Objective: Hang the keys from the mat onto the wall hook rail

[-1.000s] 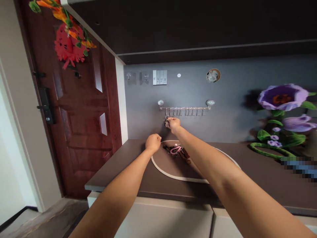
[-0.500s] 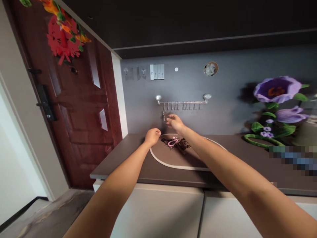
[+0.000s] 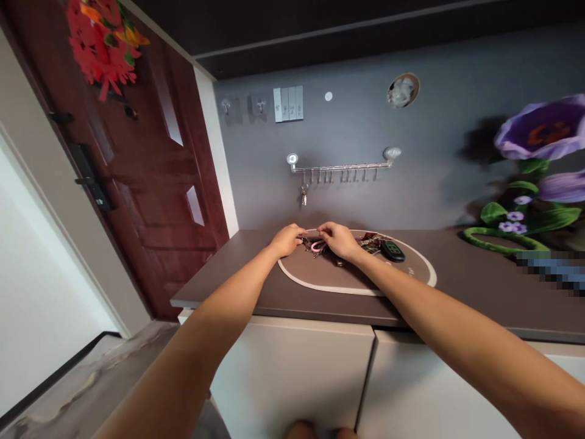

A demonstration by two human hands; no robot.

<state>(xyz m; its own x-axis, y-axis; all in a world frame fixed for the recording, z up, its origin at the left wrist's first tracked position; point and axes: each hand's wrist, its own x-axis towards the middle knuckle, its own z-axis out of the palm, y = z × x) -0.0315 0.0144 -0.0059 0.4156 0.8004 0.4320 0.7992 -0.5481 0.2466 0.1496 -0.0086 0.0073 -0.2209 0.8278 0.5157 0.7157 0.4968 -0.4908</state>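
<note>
My left hand (image 3: pixel 286 240) is low over the mat's left end, its fingers curled at the edge of a dark bunch of keys (image 3: pixel 305 244). My right hand (image 3: pixel 339 239) is bent over the pile with thumb and fingers pinched together, just above a pink loop (image 3: pixel 317 246). What lies in either hand's fingertips is too small to make out. More keys (image 3: pixel 370 242) show to the right of my right wrist, beside a black device with a green display (image 3: pixel 392 250). Some of the pile is hidden under my right hand.
A clear rail of hooks (image 3: pixel 342 167) is fixed to the grey wall; a small set of keys (image 3: pixel 304 196) hangs at its left. An oval mat (image 3: pixel 329 286) lies on the dark counter (image 3: pixel 210 280). Purple flowers (image 3: pixel 539 131) stand right, a red-brown door (image 3: pixel 150 201) left.
My right hand has come down from the hanging keys to the pile on the mat. My left hand has moved slightly right, to the dark keys. The view has tilted downward.
</note>
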